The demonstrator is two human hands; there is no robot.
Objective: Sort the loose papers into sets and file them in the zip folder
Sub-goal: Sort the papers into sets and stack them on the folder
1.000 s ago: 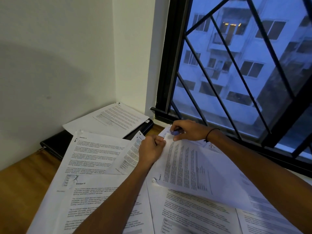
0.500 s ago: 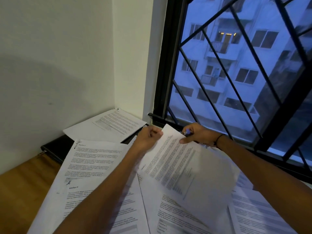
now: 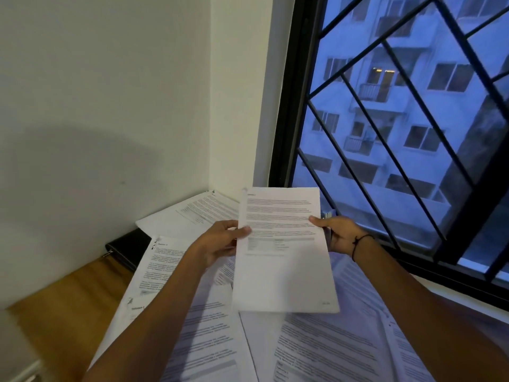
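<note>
Far left edge of the wooden table: black zip folder is seen lying flat against the wall, zip pull facing left. It is partly covered by a printed sheet in the far corner and by loose papers spread over the table toward the near edge.

Left hand: the left edge of a held sheet is pinched, thumb on the printed face, fingers behind.

The held sheet is raised clear of the spread papers, near upright, text facing the camera, and spans between the two hands at mid-height.

Right hand: the right edge is pinched, thumb in front. A small object is glimpsed at the fingers; it cannot be identified. A dark band is noted on the wrist.

Right: barred window.
</note>
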